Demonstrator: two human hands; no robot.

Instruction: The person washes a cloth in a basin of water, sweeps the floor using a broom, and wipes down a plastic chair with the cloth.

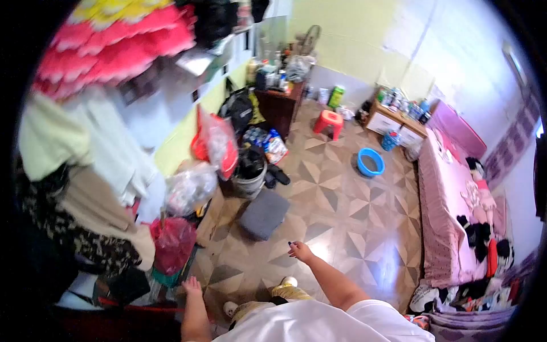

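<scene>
White loose shirt [307, 325] on the wearer fills the near edge, with two pale shoes [289, 281] poking out just past it on the brown-and-beige, triangle-patterned floor [336, 228]. Closest big thing to the right hand [300, 251] is a dark grey, boxy block [265, 214] with a flat top and softened corners, sitting left of centre, a bit farther out than the hand and not touching it. Looks plain and matte; can't tell the material. Right forearm angles far and left, fingers partly curled. Some tiny dark bit shows at the fingertips, too small to say if it's gripped. Left hand [192, 285] is near left, fingers loosely spread and pointing away, holding nothing, near a crumpled, see-through red plastic bag [172, 242]. Farther right sits a round, bright blue plastic basin [371, 153].
</scene>
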